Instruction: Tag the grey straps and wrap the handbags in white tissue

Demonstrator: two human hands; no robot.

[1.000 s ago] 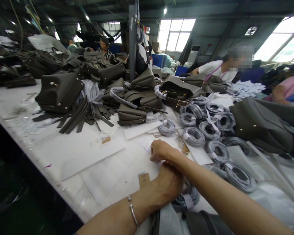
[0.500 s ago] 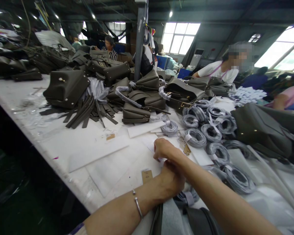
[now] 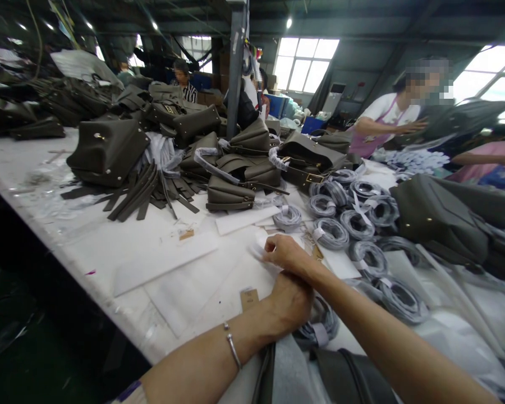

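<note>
My right hand [image 3: 283, 251] is over the table with thumb and fingers pinched together. A thin whitish strip [image 3: 257, 250], blurred, shows at its fingertips. Just below, partly behind the right wrist, my left hand [image 3: 292, 303] is curled closed; its fingertips and anything in them are hidden. A brown card tag [image 3: 248, 299] lies beside the left wrist. Under my forearms is a dark olive bag [image 3: 349, 376], with a grey strip [image 3: 290, 370] next to it. A wrapped coil of strap [image 3: 322, 325] sits close to the left hand.
Several wrapped strap coils [image 3: 331, 233] lie to the right. Olive leather bags [image 3: 107, 151] and loose straps are heaped across the back. White foam sheets [image 3: 164, 264] lie on the white table [image 3: 78, 247]. A grey post [image 3: 235, 73] rises behind; a co-worker [image 3: 387, 123] stands at the far right.
My right hand has risen slightly off the left, and the whitish strip now shows blurred at its fingertips. At the far right, the co-worker has straightened, with a dark bag in motion by their hand.
</note>
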